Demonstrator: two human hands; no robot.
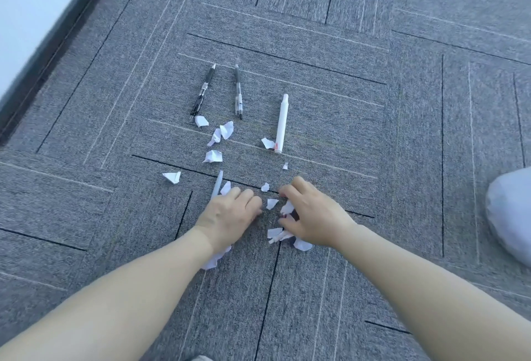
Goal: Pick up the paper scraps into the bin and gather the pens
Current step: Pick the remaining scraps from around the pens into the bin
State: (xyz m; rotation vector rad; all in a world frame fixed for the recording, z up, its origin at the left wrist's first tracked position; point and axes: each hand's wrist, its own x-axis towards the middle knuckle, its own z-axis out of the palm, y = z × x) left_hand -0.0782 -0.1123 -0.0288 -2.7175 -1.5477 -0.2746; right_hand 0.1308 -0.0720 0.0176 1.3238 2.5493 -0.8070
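Note:
Several white paper scraps [213,156] lie scattered on grey carpet. My left hand [230,214] rests palm down over scraps, with paper showing under its wrist [214,260]. My right hand [310,214] has its fingers curled around scraps [280,234] at the carpet. A translucent white pen [217,185] lies just beyond my left fingers. Farther off lie a black pen [203,92], a grey clear pen [238,92] and a white marker [281,123]. A pale bin bag [511,214] sits at the right edge.
The grey carpet tiles [344,87] stretch in every direction. A white wall with a dark skirting [51,44] runs along the far left.

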